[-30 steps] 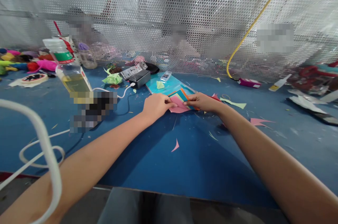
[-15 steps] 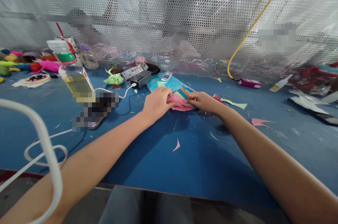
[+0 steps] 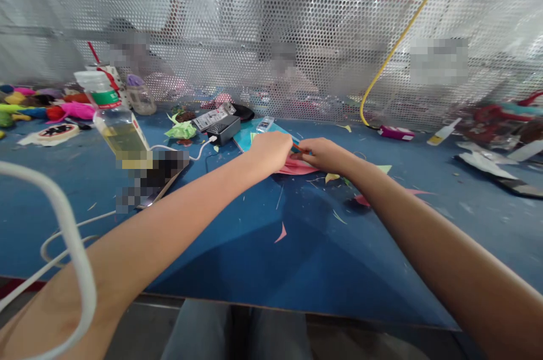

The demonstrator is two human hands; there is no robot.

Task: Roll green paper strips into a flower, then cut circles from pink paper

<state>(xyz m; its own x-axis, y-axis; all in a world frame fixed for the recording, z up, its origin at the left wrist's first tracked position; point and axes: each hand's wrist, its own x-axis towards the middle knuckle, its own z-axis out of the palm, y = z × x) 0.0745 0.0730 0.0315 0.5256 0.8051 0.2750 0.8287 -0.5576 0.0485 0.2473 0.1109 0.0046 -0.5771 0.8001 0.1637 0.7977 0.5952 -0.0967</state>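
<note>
Table (image 3: 254, 258) stretched before me; mesh screen (image 3: 237, 26) stood along its far edge. My left hand (image 3: 271, 151) and right hand (image 3: 324, 155) sat close together mid-table, over paper sheets (image 3: 299, 167). Charger (image 3: 224, 129) lay left of hands, farther back. Bottle (image 3: 113, 122) stood further left, phone (image 3: 150, 178) just before it. Cord (image 3: 63, 235) looped at near left edge. Paper scrap (image 3: 280, 233) lay between hands and me. Glue tube (image 3: 441, 133) lay far right, near screen. Toys (image 3: 51, 108) piled far left.
</note>
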